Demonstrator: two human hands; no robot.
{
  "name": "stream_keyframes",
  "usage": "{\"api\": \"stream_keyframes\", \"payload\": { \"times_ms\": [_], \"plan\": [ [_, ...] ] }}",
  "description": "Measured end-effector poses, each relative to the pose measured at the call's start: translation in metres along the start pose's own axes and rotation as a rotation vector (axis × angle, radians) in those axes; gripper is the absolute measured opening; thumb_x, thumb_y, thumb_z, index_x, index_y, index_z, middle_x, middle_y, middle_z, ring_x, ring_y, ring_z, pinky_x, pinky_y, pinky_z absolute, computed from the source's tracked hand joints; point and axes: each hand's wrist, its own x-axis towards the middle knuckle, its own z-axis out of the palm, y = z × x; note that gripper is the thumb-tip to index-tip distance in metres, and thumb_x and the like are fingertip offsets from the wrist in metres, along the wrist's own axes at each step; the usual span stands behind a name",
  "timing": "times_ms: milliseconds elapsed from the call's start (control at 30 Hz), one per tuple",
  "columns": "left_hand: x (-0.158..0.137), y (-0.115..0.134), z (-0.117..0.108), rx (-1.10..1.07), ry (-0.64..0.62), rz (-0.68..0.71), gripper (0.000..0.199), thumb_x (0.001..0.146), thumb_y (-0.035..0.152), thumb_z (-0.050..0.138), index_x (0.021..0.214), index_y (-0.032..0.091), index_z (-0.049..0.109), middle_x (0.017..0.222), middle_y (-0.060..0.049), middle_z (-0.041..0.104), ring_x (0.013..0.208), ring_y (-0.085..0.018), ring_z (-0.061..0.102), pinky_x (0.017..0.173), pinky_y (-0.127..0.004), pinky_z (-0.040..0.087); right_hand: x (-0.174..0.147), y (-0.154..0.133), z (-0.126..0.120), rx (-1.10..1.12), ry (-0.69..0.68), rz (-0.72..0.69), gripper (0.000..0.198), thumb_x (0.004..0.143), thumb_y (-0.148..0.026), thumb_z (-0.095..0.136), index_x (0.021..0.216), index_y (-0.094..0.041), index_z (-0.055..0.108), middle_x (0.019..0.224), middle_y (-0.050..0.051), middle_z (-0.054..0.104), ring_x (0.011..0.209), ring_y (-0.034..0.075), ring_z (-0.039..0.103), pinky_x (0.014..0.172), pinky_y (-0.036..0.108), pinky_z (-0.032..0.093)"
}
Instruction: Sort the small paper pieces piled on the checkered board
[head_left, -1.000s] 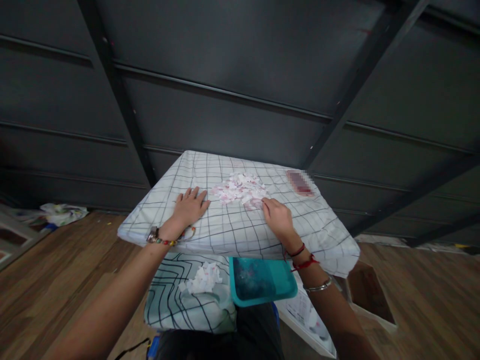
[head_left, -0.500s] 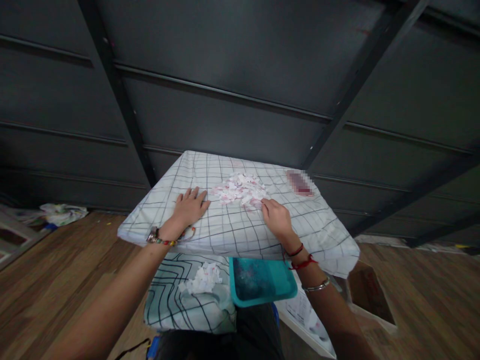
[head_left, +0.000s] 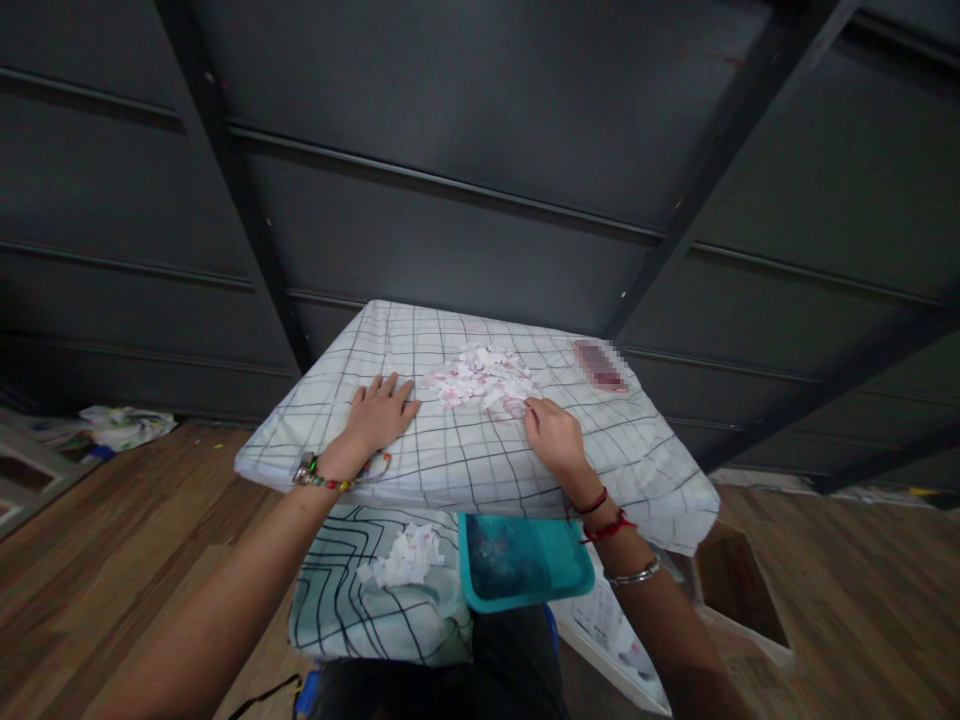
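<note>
While a teal tray (head_left: 525, 602) sits nearest, vulnerable to tipping if the right forearm (head_left: 667, 625) knocks it, the left hand (head_left: 379, 415) lies flat, grasping nothing; the right hand (head_left: 555, 435) curls, any pinch unclear, at paper scraps (head_left: 484, 377) mid-counter (head_left: 465, 460), which a careless sweep could scatter.

Left of centre, my left wrist (head_left: 340, 460) wears a chunky metallic piece (head_left: 306, 469) and a colourful beaded bracelet (head_left: 334, 485). Right of centre, my right wrist (head_left: 579, 480) carries a thin dark-red band (head_left: 595, 503), a knotted bright-red cord (head_left: 619, 525) and a silvery bangle (head_left: 637, 575). Dark trousers (head_left: 442, 690) show at bottom centre.
</note>
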Motion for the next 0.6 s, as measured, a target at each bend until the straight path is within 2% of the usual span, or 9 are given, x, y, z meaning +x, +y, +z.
{"api": "stream_keyframes", "payload": {
  "times_ms": [200,333,467,600],
  "plan": [
    [-0.0002,0.0002,0.0008,0.004,0.014,0.003,0.058,0.092,0.049,0.020,0.140,0.023,0.036,0.149,-0.009,0.029,0.137,-0.029,0.023,0.107,-0.048,0.021,-0.0022,-0.0008,-0.0021,0.066,0.010,-0.023,0.025,0.088,-0.015,0.043,0.097,-0.015,0.066,0.090,0.007,0.068,0.083,0.017,0.062,0.073,0.024,0.044],
    [0.0004,-0.0007,0.0035,0.007,0.023,0.010,0.057,0.092,0.048,0.020,0.140,0.022,0.037,0.149,-0.009,0.030,0.136,-0.030,0.024,0.107,-0.049,0.021,0.0006,0.0012,-0.0051,0.019,0.029,0.006,0.026,0.089,-0.017,0.041,0.100,-0.015,0.065,0.090,0.008,0.067,0.084,0.018,0.062,0.073,0.024,0.043],
    [0.0014,-0.0018,0.0056,0.006,0.028,0.007,0.058,0.092,0.049,0.020,0.140,0.022,0.037,0.149,-0.010,0.031,0.136,-0.030,0.024,0.107,-0.049,0.021,0.0021,0.0025,-0.0012,-0.022,0.006,0.002,0.025,0.090,-0.017,0.042,0.097,-0.016,0.065,0.087,0.009,0.067,0.083,0.018,0.062,0.072,0.025,0.043],
    [0.0021,-0.0023,0.0060,0.006,0.028,0.008,0.058,0.092,0.049,0.020,0.140,0.022,0.037,0.149,-0.009,0.030,0.137,-0.030,0.023,0.107,-0.049,0.020,-0.0021,0.0033,0.0045,0.026,0.010,-0.033,0.024,0.089,-0.017,0.042,0.094,-0.016,0.065,0.087,0.008,0.067,0.082,0.018,0.062,0.073,0.025,0.044]
  ]
}}
